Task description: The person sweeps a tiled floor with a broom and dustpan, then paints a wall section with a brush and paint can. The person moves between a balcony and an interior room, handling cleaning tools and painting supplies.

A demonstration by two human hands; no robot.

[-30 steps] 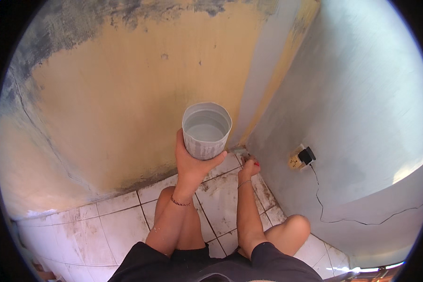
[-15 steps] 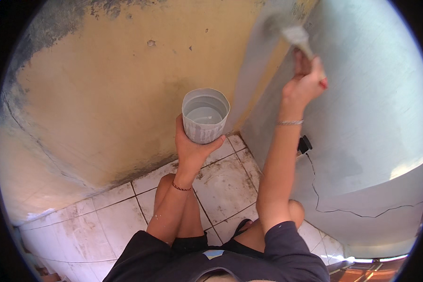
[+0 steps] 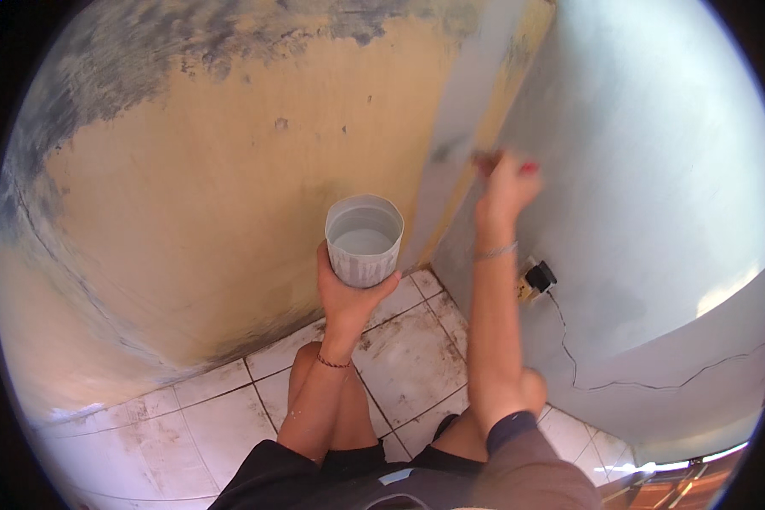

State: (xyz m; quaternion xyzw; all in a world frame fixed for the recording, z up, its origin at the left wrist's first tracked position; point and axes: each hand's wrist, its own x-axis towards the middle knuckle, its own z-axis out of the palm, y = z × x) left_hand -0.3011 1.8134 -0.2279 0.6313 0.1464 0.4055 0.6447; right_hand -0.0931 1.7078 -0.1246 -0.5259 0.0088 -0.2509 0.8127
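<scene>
My left hand (image 3: 349, 299) is wrapped round a cut-off plastic tub (image 3: 364, 265), streaked with grey and upright, with light grey liquid inside, probably paint. At the right, my right hand (image 3: 507, 189) is closed on a paintbrush, blurred by motion; the red end of its handle (image 3: 529, 168) sticks out beside the fist. The bristles cannot be made out now. Just left of the fist, a grey painted strip (image 3: 467, 85) runs down the yellow wall (image 3: 229, 187) close to the corner, with a dark smudge on it.
A grey-painted wall (image 3: 654, 170) stands at the right. A black plug (image 3: 541, 276) sits in its socket there, with a thin cord (image 3: 629, 385) trailing right. Below are dirty white floor tiles (image 3: 412, 361) and my bent knees. Dark patches cover the yellow wall's upper left.
My right hand has come down and to the left with the paintbrush, along the grey strip. The tub sits slightly lower in the picture, still in my left hand. The view has shifted a little.
</scene>
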